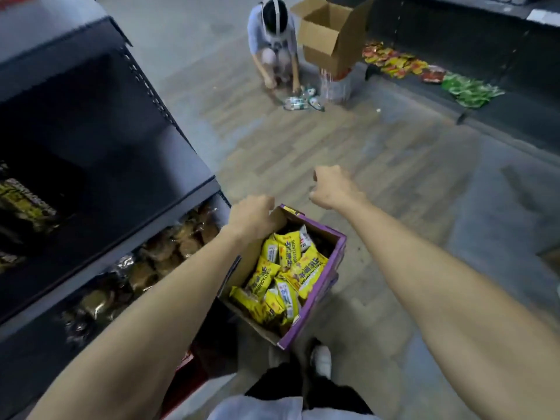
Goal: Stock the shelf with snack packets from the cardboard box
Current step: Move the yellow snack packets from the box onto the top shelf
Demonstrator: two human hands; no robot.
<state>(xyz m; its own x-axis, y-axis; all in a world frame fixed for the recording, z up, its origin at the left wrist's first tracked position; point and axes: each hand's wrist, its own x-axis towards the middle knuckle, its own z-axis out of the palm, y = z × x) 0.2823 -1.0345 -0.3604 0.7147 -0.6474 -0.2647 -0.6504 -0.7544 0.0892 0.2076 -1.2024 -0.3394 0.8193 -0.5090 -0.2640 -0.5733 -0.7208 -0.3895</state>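
Open box [318, 294], purple outside, on floor [394, 207] just beside dark shelf [121, 177]; filled with yellow packets [309, 274], heaped in disorder. On lower shelf level, brown packs [169, 253].

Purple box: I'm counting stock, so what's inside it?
Yellow snack packets lie jumbled in the purple box, whose far flap the left hand grips. Anything under the top layer is covered.

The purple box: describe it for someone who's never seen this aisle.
Find the dark shelf unit on the left. Beside it, the left hand grips the purple box. Only it has purple edges and yellow packets; the far box is plain brown.
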